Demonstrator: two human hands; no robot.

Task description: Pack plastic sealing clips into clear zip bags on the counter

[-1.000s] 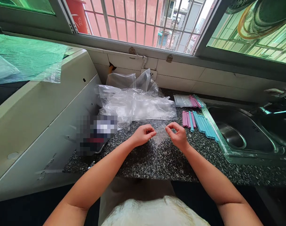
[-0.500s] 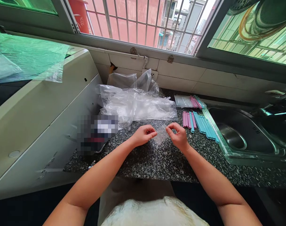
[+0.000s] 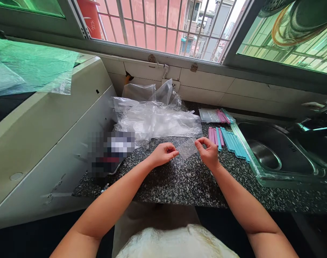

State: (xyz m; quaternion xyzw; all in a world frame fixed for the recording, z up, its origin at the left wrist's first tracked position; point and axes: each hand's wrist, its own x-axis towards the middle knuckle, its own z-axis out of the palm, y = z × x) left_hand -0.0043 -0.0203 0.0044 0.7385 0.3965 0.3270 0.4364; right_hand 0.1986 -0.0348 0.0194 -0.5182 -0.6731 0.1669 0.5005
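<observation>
A small clear plastic bag (image 3: 187, 148) is stretched between my hands above the speckled countertop (image 3: 176, 182). My left hand (image 3: 165, 154) pinches its left end between thumb and fingertips. The opposite end is pinched by my right hand (image 3: 208, 152). See-through and slightly tilted, the bag shows nothing inside that I can make out. To the right of my right hand lie pink sticks (image 3: 213, 136) and a row of flat turquoise sticks (image 3: 235, 142).
Behind my hands spreads a heap of clear plastic bags (image 3: 158, 120). A flat clear packet (image 3: 209, 115) lies at the back, with pink and turquoise sticks on its right end. At right is a metal sink (image 3: 280, 143); a blurred-out object (image 3: 112, 154) sits at left.
My right hand has moved a little to the right, away from my left hand. The bag between them is now drawn out flatter and shows more of its width.
</observation>
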